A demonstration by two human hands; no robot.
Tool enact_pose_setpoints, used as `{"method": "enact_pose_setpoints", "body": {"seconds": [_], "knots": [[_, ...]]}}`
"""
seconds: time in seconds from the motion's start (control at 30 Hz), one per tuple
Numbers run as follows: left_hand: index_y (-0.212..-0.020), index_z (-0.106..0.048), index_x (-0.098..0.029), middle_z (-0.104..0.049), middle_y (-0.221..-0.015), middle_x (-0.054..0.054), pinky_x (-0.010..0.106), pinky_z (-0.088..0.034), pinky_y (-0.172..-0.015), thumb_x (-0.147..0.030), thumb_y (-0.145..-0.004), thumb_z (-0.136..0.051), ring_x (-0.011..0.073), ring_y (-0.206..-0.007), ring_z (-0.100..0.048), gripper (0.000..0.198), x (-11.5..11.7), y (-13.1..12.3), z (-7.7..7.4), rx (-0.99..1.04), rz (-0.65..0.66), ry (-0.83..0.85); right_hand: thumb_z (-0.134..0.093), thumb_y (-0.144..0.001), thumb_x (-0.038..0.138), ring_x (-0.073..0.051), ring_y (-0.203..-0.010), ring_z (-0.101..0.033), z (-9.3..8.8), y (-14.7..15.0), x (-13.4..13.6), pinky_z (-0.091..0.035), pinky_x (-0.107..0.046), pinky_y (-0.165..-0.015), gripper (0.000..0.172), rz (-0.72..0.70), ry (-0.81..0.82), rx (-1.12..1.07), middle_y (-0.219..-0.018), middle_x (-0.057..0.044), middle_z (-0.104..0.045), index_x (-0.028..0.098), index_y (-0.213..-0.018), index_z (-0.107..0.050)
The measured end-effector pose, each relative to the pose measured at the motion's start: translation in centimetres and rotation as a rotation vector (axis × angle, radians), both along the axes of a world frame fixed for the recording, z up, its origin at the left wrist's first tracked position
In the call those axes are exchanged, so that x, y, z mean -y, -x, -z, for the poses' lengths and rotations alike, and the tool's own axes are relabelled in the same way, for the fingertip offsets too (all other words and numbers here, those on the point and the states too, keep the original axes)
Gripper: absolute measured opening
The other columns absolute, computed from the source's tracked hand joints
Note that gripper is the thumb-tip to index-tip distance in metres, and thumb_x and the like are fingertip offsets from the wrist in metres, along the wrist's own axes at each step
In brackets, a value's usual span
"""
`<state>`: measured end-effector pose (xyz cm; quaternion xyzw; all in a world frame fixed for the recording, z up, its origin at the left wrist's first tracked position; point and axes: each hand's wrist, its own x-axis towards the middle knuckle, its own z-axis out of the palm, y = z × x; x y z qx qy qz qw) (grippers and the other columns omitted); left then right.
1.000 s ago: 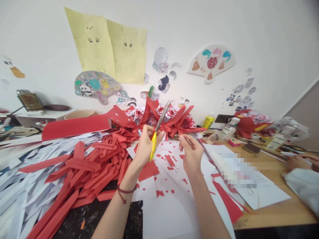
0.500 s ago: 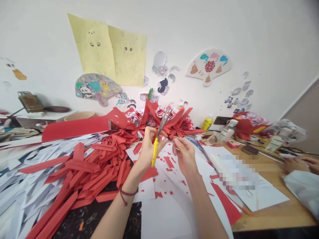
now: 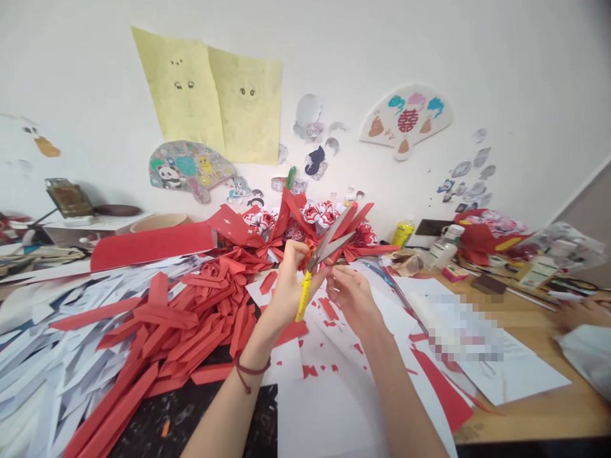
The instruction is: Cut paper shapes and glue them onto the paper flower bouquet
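Note:
My left hand (image 3: pixel 289 280) is wrapped round a pair of scissors (image 3: pixel 304 298) with a yellow and orange handle. Their metal blades stand apart and point up and to the right. Close beside them, my right hand (image 3: pixel 352 296) has its thumb and fingertips pinched together. Whatever lies in that pinch is too small to make out, though a bit of red shows at the fingertips. Below both hands, small red paper scraps (image 3: pixel 329 308) are scattered over white paper sheets (image 3: pixel 329 407).
A heap of folded red paper strips (image 3: pixel 176 318) lies left, beside white paper strips (image 3: pixel 71 356). Behind my hands stand red-wrapped paper flowers (image 3: pixel 319 216). Bottles (image 3: pixel 443 248) stand at right. Another person's hand (image 3: pixel 580 312) rests at the right edge.
The scissor blades have spread wider and tilted to the right, nearer my right hand. My right hand still pinches. The whole view has shifted slightly.

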<state>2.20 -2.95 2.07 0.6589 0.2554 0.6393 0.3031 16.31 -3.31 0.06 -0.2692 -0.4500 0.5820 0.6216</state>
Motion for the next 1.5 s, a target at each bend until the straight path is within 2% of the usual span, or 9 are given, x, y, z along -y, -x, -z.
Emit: {"method": "enact_pose_setpoints", "body": {"seconds": [0.3,0.5,0.67,0.97,1.07,1.17,1.23,1.33,1.5], "knots": [[-0.094,-0.038,-0.026,-0.048,-0.084,-0.003,0.029,-0.04,-0.073,-0.023,-0.08,-0.073,0.0137,-0.075,-0.047,0.037,-0.1,0.4,0.0,-0.05,0.005,0.023,-0.075,-0.078,0.031,-0.007,-0.055,-0.046,0.1,0.1,0.1,-0.036,-0.02,-0.05,0.013,-0.048,0.002,0.037,-0.067,0.002,-0.057,0.018,-0.079,-0.073],[-0.093,-0.037,-0.025,-0.057,-0.087,-0.002,0.028,-0.041,-0.071,-0.02,-0.08,-0.073,0.0131,-0.074,-0.05,0.039,-0.1,0.4,-0.2,-0.014,0.069,0.025,-0.074,-0.079,0.034,-0.007,-0.055,-0.047,0.1,0.0,0.0,-0.036,-0.02,-0.049,0.017,-0.034,-0.02,0.058,-0.067,0.002,-0.058,0.018,-0.075,-0.07],[-0.092,-0.036,-0.024,-0.063,-0.088,0.0,0.025,-0.04,-0.065,-0.023,-0.082,-0.071,0.0115,-0.069,-0.05,0.036,-0.2,0.4,-0.2,0.015,0.11,0.068,-0.072,-0.08,0.034,-0.007,-0.053,-0.047,0.1,0.0,0.0,-0.036,-0.021,-0.05,0.017,0.078,-0.052,0.094,-0.066,0.002,-0.058,0.018,-0.078,-0.068],[-0.091,-0.035,-0.025,-0.062,-0.087,-0.001,0.024,-0.041,-0.063,-0.023,-0.08,-0.068,0.0117,-0.069,-0.053,0.035,-1.8,0.6,1.0,0.027,0.0,0.144,-0.072,-0.079,0.035,-0.008,-0.051,-0.046,0.3,-0.7,-0.8,-0.037,-0.023,-0.05,0.019,0.402,-0.113,0.217,-0.065,0.002,-0.058,0.017,-0.084,-0.068],[-0.09,-0.035,-0.025,-0.061,-0.086,-0.002,0.024,-0.041,-0.065,-0.02,-0.077,-0.068,0.0117,-0.07,-0.054,0.036,-2.2,0.6,1.2,0.026,-0.041,0.137,-0.069,-0.081,0.036,-0.012,-0.058,-0.054,-1.0,-2.0,0.7,-0.043,-0.025,-0.055,0.018,0.515,-0.177,0.378,-0.073,0.0,-0.064,0.019,-0.088,-0.068],[-0.089,-0.034,-0.025,-0.06,-0.085,-0.002,0.024,-0.04,-0.062,-0.019,-0.077,-0.067,0.0115,-0.069,-0.053,0.036,-2.2,0.7,1.0,0.041,-0.048,0.161,-0.061,-0.087,0.035,-0.019,-0.081,-0.065,-1.4,-3.7,4.2,-0.05,-0.031,-0.075,0.018,0.534,-0.231,0.79,-0.089,-0.003,-0.071,0.023,-0.099,-0.07],[-0.089,-0.034,-0.025,-0.061,-0.086,-0.001,0.023,-0.039,-0.059,-0.021,-0.077,-0.067,0.0113,-0.067,-0.052,0.035,-2.1,0.7,0.8,0.058,-0.04,0.185,-0.055,-0.091,0.034,-0.022,-0.092,-0.066,-0.3,-4.8,6.8,-0.051,-0.035,-0.083,0.02,0.567,-0.24,1.001,-0.1,-0.005,-0.072,0.026,-0.103,-0.068],[-0.089,-0.034,-0.025,-0.062,-0.088,-0.001,0.022,-0.038,-0.057,-0.022,-0.077,-0.068,0.0107,-0.066,-0.052,0.036,-1.8,0.7,0.7,0.078,-0.036,0.213,-0.05,-0.093,0.032,-0.024,-0.099,-0.066,3.0,-5.6,9.3,-0.051,-0.036,-0.085,0.02,0.457,-0.233,1.206,-0.108,-0.004,-0.071,0.028,-0.104,-0.067],[-0.088,-0.034,-0.025,-0.061,-0.085,-0.002,0.023,-0.039,-0.059,-0.019,-0.076,-0.067,0.0097,-0.064,-0.052,0.036,-2.1,0.7,1.0,0.038,-0.059,0.187,-0.053,-0.092,0.03,-0.024,-0.095,-0.064,6.9,-5.3,9.3,-0.052,-0.036,-0.08,0.014,0.388,-0.129,1.376,-0.104,-0.004,-0.068,0.027,-0.098,-0.066]]}}
